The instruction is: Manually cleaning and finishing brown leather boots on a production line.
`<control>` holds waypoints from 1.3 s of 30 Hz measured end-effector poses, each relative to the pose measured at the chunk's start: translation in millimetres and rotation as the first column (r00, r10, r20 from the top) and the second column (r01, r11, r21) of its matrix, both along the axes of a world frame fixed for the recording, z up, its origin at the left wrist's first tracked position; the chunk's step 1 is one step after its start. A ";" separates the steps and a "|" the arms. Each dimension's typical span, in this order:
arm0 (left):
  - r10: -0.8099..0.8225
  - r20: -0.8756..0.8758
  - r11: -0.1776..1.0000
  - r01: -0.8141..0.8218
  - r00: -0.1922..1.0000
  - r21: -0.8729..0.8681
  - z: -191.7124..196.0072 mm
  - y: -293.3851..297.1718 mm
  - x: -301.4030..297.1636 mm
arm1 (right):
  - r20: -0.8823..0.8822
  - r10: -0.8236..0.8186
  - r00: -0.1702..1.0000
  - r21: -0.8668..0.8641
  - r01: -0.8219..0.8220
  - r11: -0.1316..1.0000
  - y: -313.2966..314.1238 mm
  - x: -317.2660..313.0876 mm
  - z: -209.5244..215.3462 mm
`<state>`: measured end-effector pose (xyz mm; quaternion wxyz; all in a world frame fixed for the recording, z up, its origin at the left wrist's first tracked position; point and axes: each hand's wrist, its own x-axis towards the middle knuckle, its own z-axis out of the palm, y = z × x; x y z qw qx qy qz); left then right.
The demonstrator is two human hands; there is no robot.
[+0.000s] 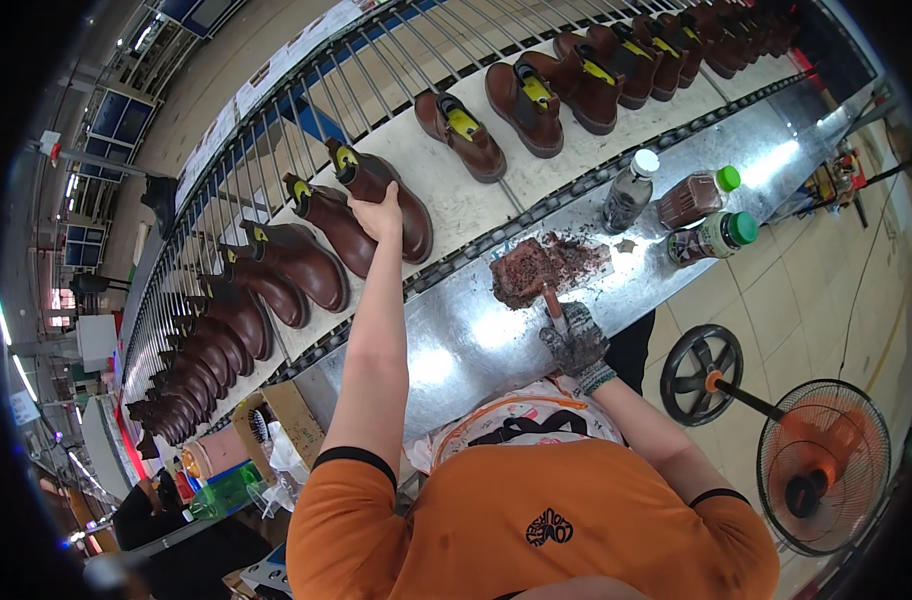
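My bare left hand (378, 212) grips the ankle of a brown leather boot (406, 222), which rests on the pale conveyor surface (381, 150) beside another brown boot (341, 235). My right hand (576, 342), in a stained dark grey knit glove, is closed around the brown handle (553, 308) of a tool. The handle's far end meets a crumbly reddish-brown mass (524, 275) on the shiny metal ledge (481, 330); the tool's head cannot be made out there.
Several brown boots line the conveyor on both sides. On the ledge stand a white-capped bottle (628, 195) and two green-capped bottles, one brown-filled (691, 200), one labelled (711, 238). A chain (566, 195) edges the conveyor. A fan (824, 465) is at right, a cardboard box (281, 415) at left.
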<state>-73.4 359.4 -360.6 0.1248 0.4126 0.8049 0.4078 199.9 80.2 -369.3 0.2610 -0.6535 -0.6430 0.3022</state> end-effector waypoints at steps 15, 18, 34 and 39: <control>-0.388 0.263 0.922 0.373 0.883 0.109 62.8 -227.6 -29.1 | 0.029 0.004 1.000 0.072 -0.006 0.997 9.5 -2.7 -16.8; -0.302 0.236 0.953 0.285 0.924 0.103 55.0 -272.9 -36.6 | -0.080 -0.069 0.994 0.083 0.076 0.994 8.0 -4.0 -20.8; -0.537 0.790 0.739 0.616 0.296 0.273 78.4 -198.5 -89.8 | -0.151 -0.083 0.985 0.073 0.095 0.993 -37.8 -19.7 17.7; -0.521 0.772 0.751 0.626 0.364 0.211 68.4 -182.1 -89.7 | -0.764 -0.317 0.561 -0.377 0.009 0.926 -32.8 -39.3 80.1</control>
